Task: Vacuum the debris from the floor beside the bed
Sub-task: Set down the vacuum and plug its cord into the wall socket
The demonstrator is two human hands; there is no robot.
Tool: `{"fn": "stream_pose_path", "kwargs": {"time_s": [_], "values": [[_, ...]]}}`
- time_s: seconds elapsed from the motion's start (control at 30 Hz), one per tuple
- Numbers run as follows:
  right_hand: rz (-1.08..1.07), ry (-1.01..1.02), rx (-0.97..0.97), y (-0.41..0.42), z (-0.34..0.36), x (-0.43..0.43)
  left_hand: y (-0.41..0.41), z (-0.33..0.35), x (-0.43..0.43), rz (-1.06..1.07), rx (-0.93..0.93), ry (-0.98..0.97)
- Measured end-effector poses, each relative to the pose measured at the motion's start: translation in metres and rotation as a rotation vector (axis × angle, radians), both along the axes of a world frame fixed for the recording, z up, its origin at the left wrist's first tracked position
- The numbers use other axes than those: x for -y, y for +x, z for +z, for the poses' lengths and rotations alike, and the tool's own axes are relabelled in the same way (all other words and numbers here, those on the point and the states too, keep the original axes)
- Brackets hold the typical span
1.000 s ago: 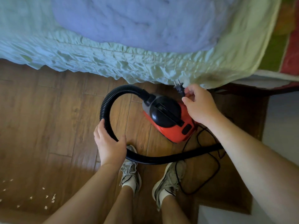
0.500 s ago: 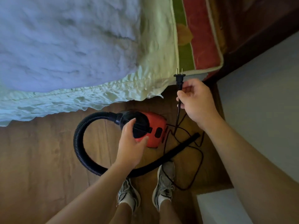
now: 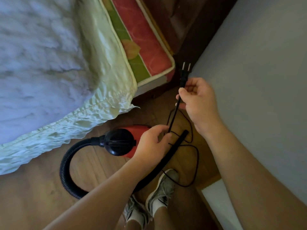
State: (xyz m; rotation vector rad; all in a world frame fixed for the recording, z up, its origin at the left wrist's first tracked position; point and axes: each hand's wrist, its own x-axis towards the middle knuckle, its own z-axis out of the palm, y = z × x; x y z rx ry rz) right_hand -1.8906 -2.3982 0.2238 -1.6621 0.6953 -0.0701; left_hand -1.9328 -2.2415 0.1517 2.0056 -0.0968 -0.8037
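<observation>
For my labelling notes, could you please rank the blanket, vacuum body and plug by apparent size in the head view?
1. blanket
2. vacuum body, partly behind the left hand
3. plug, despite being nearer

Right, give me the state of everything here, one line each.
right hand: grips the cord just below the plug
left hand: pinches the cord lower down
plug: unplugged, prongs up
cord: taut between the hands, rest looped on the floor
hose: attached to the vacuum, curled on the floor
vacuum: on the floor
</observation>
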Motion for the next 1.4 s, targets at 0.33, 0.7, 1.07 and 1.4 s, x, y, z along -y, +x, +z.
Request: {"fn": "stream_pose_path", "kwargs": {"time_s": [0.33,0.7,1.07,1.4], "values": [[-0.209,0.059,0.047,-0.004,0.023,0.07,0.017,0.028,0.059,-0.072,0.028,-0.055],[-0.459,0.077,0.06,-0.045,0.027,0.095,0.016,0.036,0.08,-0.266,0.006,-0.168],[-0.72,0.139,0.053,-0.121,0.028,0.097,-0.009,0.03,0.083,-0.514,-0.002,-0.192],[-0.895,0.164,0.073,-0.179,0.044,0.129,-0.044,0.048,0.127,-0.732,0.109,-0.239]]}}
